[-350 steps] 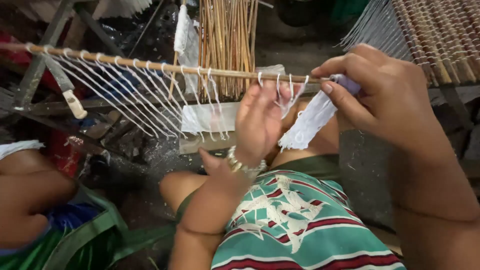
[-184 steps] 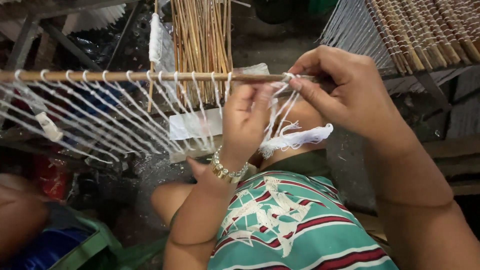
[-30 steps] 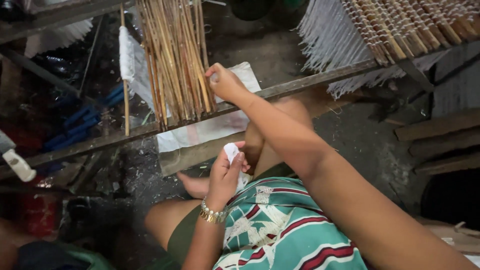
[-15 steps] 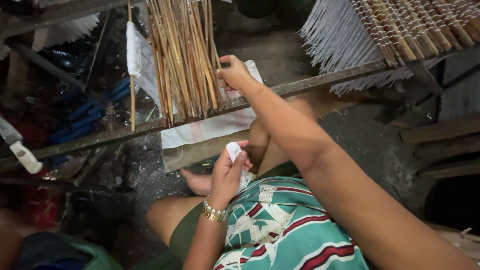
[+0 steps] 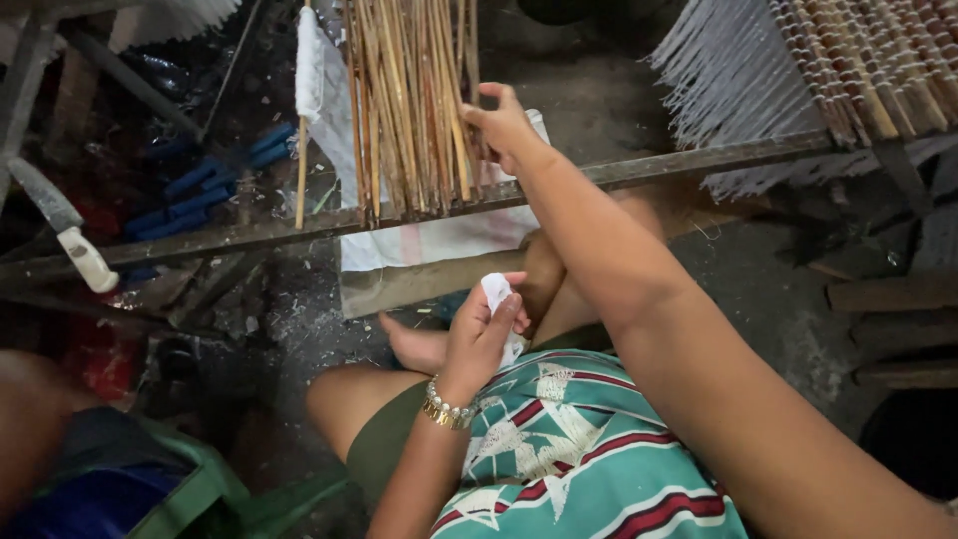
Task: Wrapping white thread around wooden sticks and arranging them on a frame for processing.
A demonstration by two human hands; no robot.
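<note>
Dim workshop floor, wooden rail [image 5: 699, 165] across — my right hand [image 5: 502, 125] pinches one stick in the bamboo stick bundle [image 5: 414, 100]; left hand [image 5: 484, 334] clutches white thread [image 5: 496, 292]. Step: selecting a stick; next needs a clean pull.

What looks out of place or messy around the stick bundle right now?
Pale scraps and dust litter the dark floor below the rail. One stick stands apart, left of the bundle the right hand reaches into. The left hand holds white string. Nothing looks broken.
</note>
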